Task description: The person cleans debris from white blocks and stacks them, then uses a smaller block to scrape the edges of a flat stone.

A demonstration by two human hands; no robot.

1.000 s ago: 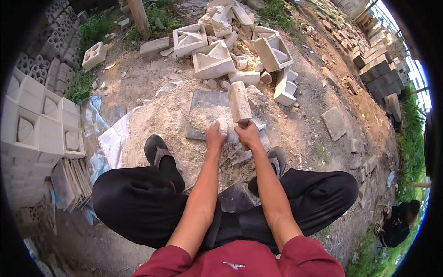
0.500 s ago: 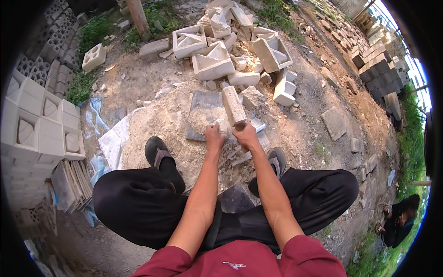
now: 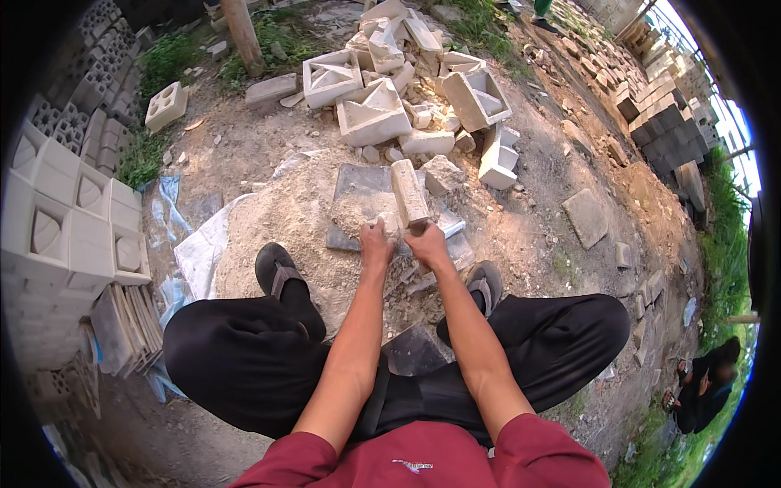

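My right hand (image 3: 428, 244) is closed at the near end of a mallet-like block (image 3: 409, 192), long, pale and dusty; any handle is hidden under the fist. Beside it, my left hand (image 3: 376, 246) is closed against a pale broken chunk (image 3: 390, 222), with the fingertips mostly out of sight. Both hands are low over a dark flat slab (image 3: 348, 184) partly covered with crumbled pale grit. A heap of sandy powder (image 3: 264, 220) spreads to the left of the slab. Right beyond the block rests a rough stone lump (image 3: 443, 174).
Broken ventilation blocks (image 3: 374, 112) are piled ahead. Whole pale blocks (image 3: 77, 220) are stacked at left, above leaning thin boards (image 3: 126, 325). A white sack (image 3: 207, 244) lies by the powder. Grey blocks (image 3: 669, 134) stand far right. Another person (image 3: 706, 386) sits at lower right.
The block in my right hand has come down a little toward the slab, and that hand has shifted slightly left. My left hand stays nearly in place. A foot has appeared at the top right.
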